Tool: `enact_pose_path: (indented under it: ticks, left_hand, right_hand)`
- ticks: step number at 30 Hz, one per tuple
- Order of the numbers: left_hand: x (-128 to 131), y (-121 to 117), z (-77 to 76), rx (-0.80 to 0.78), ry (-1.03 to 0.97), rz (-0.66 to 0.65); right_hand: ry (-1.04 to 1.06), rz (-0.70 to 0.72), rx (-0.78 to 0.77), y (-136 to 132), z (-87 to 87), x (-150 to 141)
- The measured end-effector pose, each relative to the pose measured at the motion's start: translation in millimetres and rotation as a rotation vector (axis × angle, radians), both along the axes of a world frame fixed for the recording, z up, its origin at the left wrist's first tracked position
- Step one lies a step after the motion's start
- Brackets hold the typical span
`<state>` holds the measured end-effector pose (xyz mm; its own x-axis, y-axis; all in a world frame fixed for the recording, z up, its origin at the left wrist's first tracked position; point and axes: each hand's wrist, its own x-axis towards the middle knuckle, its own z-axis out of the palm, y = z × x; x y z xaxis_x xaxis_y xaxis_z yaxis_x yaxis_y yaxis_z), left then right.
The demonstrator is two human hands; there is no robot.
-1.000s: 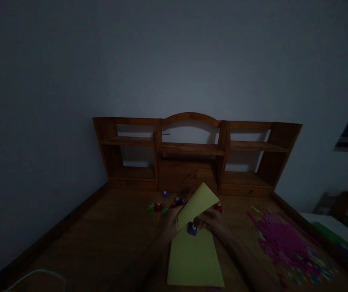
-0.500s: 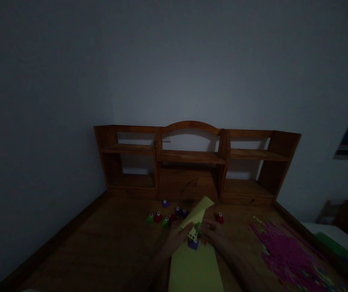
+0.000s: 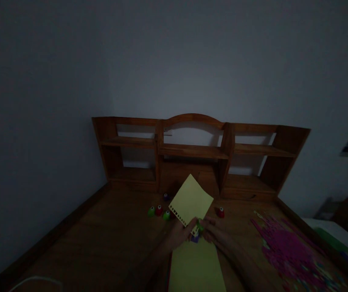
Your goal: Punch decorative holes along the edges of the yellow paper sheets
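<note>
My left hand (image 3: 180, 234) is closed on a yellow sheet of paper (image 3: 191, 200), whose lower left edge shows a row of punched holes. The sheet stands tilted up above a stack of yellow paper (image 3: 196, 265). In my right hand (image 3: 213, 232), fingers are closed around a small green craft punch (image 3: 200, 225) at the sheet's lower corner. A piece of yellow paper with holes (image 3: 194, 231) shows between the hands. Just below them a purple craft punch (image 3: 194, 238) lies on the stack, partly covered.
Left of the sheet stand green punches (image 3: 151, 211) and a red punch (image 3: 159, 210), with a dark purple one (image 3: 166, 196) behind. Another red punch (image 3: 220, 212) stands right. Pink paper scraps (image 3: 289, 247) spread over the desk's right side. A wooden shelf (image 3: 192, 151) stands at the back.
The yellow sheet has turned from nearly edge-on to broad face toward me, showing its row of holes, and now covers some punches behind it. Both hands stay close together, and the view has shifted slightly.
</note>
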<state>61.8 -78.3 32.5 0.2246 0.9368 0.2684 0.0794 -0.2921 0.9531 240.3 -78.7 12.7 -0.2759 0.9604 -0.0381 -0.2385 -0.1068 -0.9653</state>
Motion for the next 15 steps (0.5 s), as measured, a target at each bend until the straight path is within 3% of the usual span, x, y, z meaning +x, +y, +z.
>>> enact_pose_path:
  ticks: [9,15]
  left_hand:
    - [3,10,-26.4,-0.105,0.03,-0.053]
    - [2,11,-27.3,-0.112,0.027,-0.075]
  right_hand:
    - [-0.026,0.049,0.06,1,-2.3,0]
    - [-0.027,0.015,0.054,7,-10.2,0]
